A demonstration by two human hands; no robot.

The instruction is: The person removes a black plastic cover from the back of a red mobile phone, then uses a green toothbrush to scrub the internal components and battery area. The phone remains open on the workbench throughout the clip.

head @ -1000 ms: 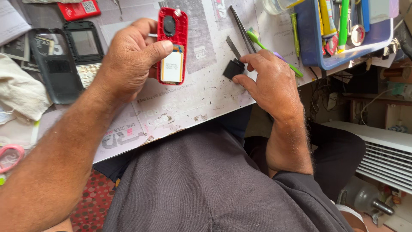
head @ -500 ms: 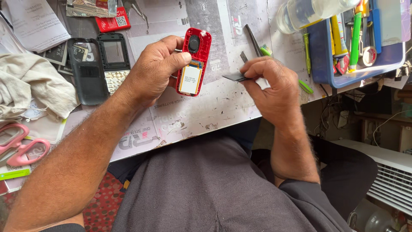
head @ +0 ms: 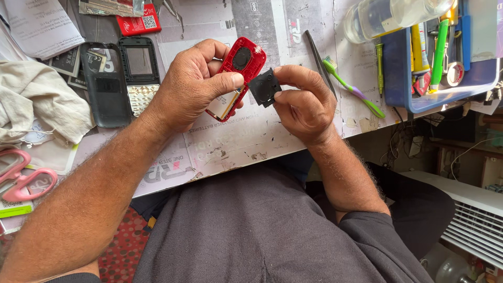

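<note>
Left hand: my left hand grips the red phone body — thumb pressed across its face, fingers curled around its far edge, clamped firmly on it.
Red phone body: it is held just above the paper-covered worktable, tilted, with a round dark opening near its top and a pale panel near its lower end.
Right hand: my right hand sits just to the right of the red phone body, thumb and fingertips pinched together on a small black part.
Small black part: it is touching, or almost touching, the right edge of the red phone body — I cannot tell which.
Left of the red phone body: a dark phone shell and a phone front with a keypad lie side by side; farther left, a pale cloth and pink scissors.
Right of the red phone body: a green toothbrush, then a blue tray of tools.
</note>
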